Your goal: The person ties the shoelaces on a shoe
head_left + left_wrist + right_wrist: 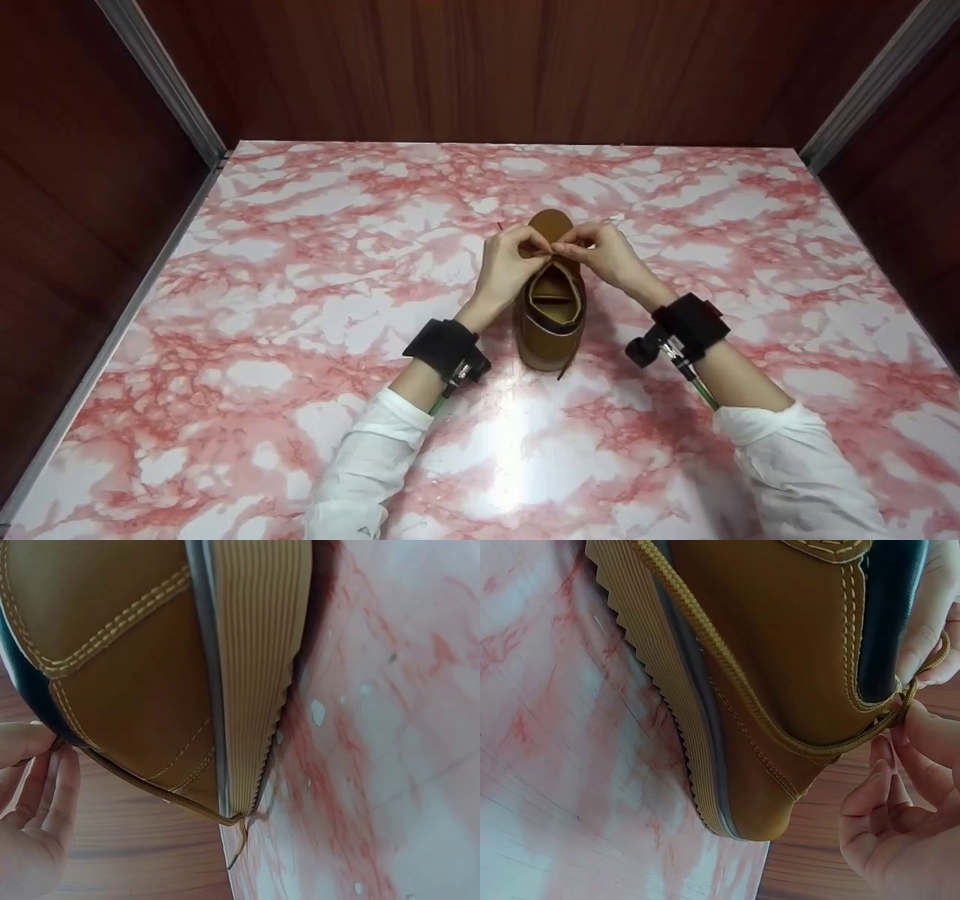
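Observation:
A tan ankle boot [545, 351] with a dark padded collar stands upright on its sole, toe pointing away from me. My left hand [501, 271] is at the top of its lacing, and its thumb and fingers pinch the tan lace [161, 793]. From the other side my right hand [611, 255] meets it, thumb and fingertips pinching the lace at a crossing just in front of the collar. In the right wrist view a length of round lace [727, 664] runs back along the boot's side. Fingertips hide part of the crossing.
The boot stands on a red-and-white marbled tabletop [300, 360]. Dark wood-grain panels [487, 67] enclose the back and both sides, with grey metal strips [161, 82] at the corners. One lace tip [238, 847] hangs at the sole's edge.

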`<state>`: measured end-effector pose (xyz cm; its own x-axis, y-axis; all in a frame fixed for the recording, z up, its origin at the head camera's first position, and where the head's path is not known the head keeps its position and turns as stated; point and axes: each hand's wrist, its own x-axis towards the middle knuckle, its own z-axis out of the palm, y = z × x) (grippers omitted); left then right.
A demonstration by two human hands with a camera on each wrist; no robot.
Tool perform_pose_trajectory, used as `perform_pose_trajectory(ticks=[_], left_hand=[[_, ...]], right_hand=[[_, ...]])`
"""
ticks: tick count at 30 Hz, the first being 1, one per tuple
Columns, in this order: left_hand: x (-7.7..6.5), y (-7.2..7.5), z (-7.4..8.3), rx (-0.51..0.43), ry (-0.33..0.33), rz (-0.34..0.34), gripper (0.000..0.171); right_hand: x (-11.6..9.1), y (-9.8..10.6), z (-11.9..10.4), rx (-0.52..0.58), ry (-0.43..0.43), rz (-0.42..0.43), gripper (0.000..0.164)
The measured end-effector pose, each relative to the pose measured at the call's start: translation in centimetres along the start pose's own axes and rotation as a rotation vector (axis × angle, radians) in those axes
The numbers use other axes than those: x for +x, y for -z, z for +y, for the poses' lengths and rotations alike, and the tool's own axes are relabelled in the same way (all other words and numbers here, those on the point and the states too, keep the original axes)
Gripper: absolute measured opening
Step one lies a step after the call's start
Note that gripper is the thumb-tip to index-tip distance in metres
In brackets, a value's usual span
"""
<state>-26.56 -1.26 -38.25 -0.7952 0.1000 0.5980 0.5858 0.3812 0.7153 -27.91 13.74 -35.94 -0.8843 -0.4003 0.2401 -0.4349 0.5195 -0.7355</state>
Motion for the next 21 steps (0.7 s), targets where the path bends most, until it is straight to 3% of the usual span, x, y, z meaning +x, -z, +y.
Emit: perform_pose_trajectory(ticks=[5,12,18,20,21], left_hand=[[0.0,0.0,-0.2,-0.003,0.028,-0.016,0.009],[0.1,0.6,0.3,-0.027,-0.002,0.014,0.009],[0.1,0.6,0.2,-0.008,0.012,0.010,0.010],[0.1,0.3,-0.2,0.007,0.035,0.002,0.011],[0.2,-0.2,-1.2,0.012,0.041,0.002,0.012]], right_hand=[[0.0,0.1,-0.1,-0.013,0.007,0.016,0.018],[0.0,0.2,-0.3,-0.038,0.009,0.038,0.019],[-0.1,0.1,-0.6,-0.015,-0.025,0.023,0.023],[-0.2,0.1,-0.7,0.005,-0.045,0.009,0.026],[-0.2,0.0,-0.7,0.018,-0.053,0.002,0.028]])
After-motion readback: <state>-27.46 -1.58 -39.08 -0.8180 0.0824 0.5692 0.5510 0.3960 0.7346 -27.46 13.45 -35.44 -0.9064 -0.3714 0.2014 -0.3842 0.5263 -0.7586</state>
